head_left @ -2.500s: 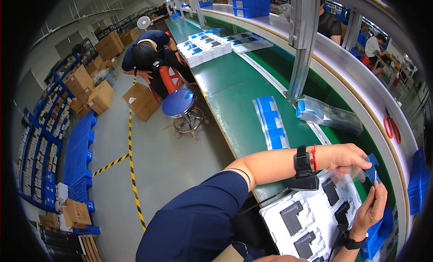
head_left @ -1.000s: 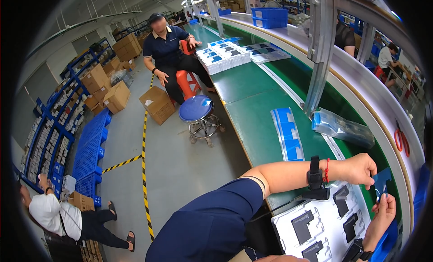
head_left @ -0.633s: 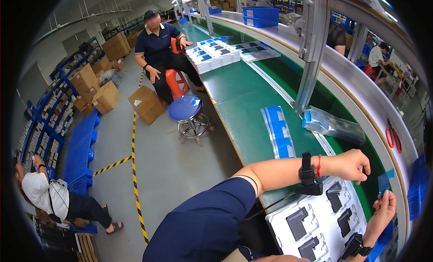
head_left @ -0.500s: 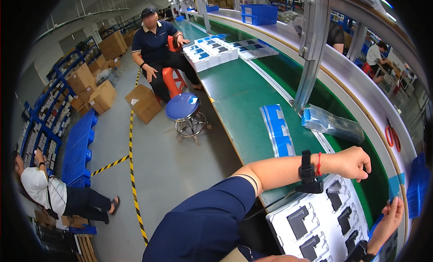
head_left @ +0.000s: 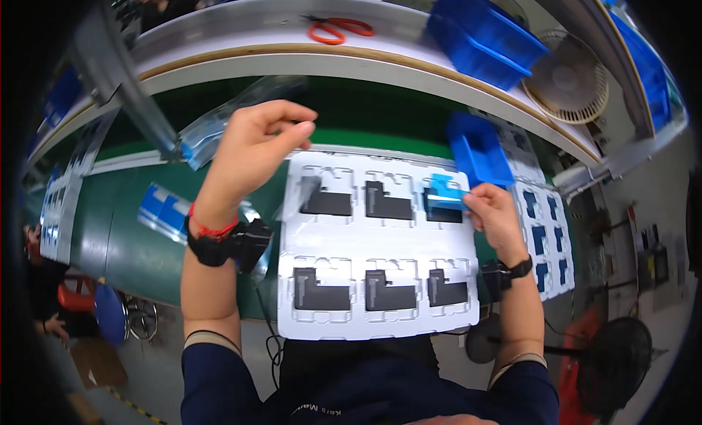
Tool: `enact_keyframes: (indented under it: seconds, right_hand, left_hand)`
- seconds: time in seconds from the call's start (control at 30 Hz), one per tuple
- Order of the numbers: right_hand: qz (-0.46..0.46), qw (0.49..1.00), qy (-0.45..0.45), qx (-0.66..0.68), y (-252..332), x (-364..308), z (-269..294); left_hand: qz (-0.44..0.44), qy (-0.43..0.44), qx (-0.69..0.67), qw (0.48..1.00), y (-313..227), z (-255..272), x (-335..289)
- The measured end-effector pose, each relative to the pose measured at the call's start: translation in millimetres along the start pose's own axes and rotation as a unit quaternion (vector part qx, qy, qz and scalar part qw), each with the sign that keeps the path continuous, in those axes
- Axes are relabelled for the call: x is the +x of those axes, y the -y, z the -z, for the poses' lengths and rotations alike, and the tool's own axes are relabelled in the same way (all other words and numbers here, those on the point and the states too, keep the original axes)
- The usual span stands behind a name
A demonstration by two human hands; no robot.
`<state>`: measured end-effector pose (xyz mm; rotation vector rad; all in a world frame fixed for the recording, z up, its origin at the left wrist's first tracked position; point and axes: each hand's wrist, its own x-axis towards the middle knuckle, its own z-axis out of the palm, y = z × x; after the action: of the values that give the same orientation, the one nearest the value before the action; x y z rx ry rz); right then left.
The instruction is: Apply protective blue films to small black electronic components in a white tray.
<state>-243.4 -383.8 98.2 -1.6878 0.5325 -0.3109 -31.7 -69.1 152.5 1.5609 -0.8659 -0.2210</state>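
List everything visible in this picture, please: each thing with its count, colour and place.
Table: one, green, under the work
Shelf: one, white, beyond the table
White tray: one, white, centre
Flat parts: six, black, in the white tray
Blue film: one, blue, over the upper-right part
Film strip: one, blue and clear, table's left
Scissors: one, red handles, on the shelf
Bins: at least two, blue, shelf and table
Fans: two, cream and black, right side
Round stool: one, blue, lower left
Background: too blurred to count
Left hand: one, bare, above the tray's upper-left side
Right hand: one, bare, pinching the blue film
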Motion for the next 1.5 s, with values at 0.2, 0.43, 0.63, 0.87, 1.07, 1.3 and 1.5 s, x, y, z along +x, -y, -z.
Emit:
enact_keyframes:
  seconds: [0.2, 0.43, 0.63, 0.87, 1.07, 1.3, 1.5]
  right_hand:
    - [-0.038, 0.999, 0.016, -0.013, -5.3, -3.8, 17.7]
    - [-0.064, 0.997, 0.021, -0.025, -5.6, -4.0, 14.8]
    - [-0.062, 0.997, 0.012, -0.044, -6.0, -3.1, 12.5]
    - [-0.052, 0.998, 0.016, -0.043, -5.8, -5.3, 11.7]
    - [-0.039, 0.998, 0.012, -0.052, -6.3, -4.5, 10.6]
    - [-0.055, 0.996, 0.007, -0.065, -4.5, -5.5, 10.4]
    - [-0.035, 0.997, 0.017, -0.061, -7.2, -5.8, 11.0]
  left_hand:
    - [0.01, 0.016, -0.017, 1.0, 9.1, -13.3, 5.6]
    - [0.02, 0.019, 0.003, 1.0, 10.4, -13.8, 5.8]
    - [0.019, 0.023, 0.004, 1.0, 11.7, -12.1, 6.6]
    - [0.018, 0.028, 0.0, 0.999, 13.9, -14.0, 7.3]
    - [0.014, 0.029, 0.001, 0.999, 13.4, -13.2, 7.1]
    - [0.014, 0.029, -0.012, 0.999, 13.5, -13.6, 6.6]
    - [0.02, 0.029, -0.002, 0.999, 13.9, -13.6, 6.7]
